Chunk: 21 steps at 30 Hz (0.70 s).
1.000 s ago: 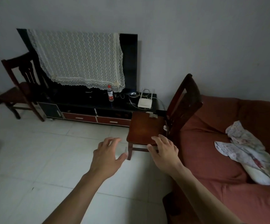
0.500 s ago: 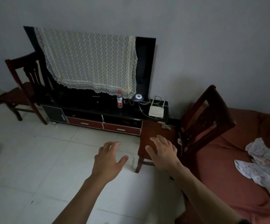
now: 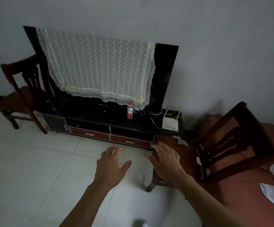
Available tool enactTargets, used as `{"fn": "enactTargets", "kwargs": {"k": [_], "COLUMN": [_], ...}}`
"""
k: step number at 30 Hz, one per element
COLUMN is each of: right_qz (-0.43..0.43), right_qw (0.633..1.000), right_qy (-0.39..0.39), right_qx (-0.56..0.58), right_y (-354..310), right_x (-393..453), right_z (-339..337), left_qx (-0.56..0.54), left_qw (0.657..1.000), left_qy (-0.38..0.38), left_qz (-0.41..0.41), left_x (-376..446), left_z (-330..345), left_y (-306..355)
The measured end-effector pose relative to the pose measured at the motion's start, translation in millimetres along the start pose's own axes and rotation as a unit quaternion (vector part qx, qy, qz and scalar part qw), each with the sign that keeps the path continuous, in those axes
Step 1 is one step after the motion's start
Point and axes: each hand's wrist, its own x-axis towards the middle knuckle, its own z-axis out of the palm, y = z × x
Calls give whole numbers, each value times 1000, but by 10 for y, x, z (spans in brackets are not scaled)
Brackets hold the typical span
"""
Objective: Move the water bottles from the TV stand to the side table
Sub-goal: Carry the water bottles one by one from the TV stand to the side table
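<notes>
A clear water bottle (image 3: 130,110) with a red cap and red label stands upright on the black TV stand (image 3: 100,123), in front of the lace-covered television. My left hand (image 3: 111,166) hovers over the floor tiles with fingers spread, holding nothing. My right hand (image 3: 165,161) reaches out beside it, fingers straight, over the near corner of a wooden chair's seat (image 3: 182,154). Both hands are well short of the bottle. I see no side table.
A white router (image 3: 170,125) with cables lies on the stand's right end. One dark wooden chair (image 3: 228,143) stands between the stand and a red sofa (image 3: 255,194) with crumpled cloth. Another chair (image 3: 23,95) stands at the left. The tiled floor (image 3: 34,169) stretches ahead.
The view has come closer to the TV stand and swung right to left; the bottle looks larger. Both hands stay spread and empty in front of me.
</notes>
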Motion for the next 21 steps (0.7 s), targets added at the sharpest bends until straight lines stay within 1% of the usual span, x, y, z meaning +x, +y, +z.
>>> {"fn": "enactTargets", "kwargs": {"k": [4, 8, 11, 14, 17, 21], "right_qz": [1, 15, 17, -1, 3, 24], "right_qw": [1000, 997, 995, 996, 997, 998], "right_qy": [-18, -33, -33, -23, -25, -33], "right_qx": [16, 63, 92, 89, 70, 57], "right_y": [-8, -13, -51, -55, 12, 92], "right_x": [578, 1255, 1768, 2182, 2527, 2812], "right_z": [74, 125, 61, -56, -153, -180], "left_qx": [-2, 44, 55, 70, 62, 61], "left_qw": [1000, 998, 997, 997, 998, 998], "left_qy": [-4, -32, -29, -14, 3, -14], "left_qz": [-20, -38, -46, -34, -16, -10], "left_x": [444, 962, 1420, 1874, 2246, 2594], "left_z": [25, 52, -9, -90, -128, -95], "left_y": [-202, -311, -289, -227, -220, -336]}}
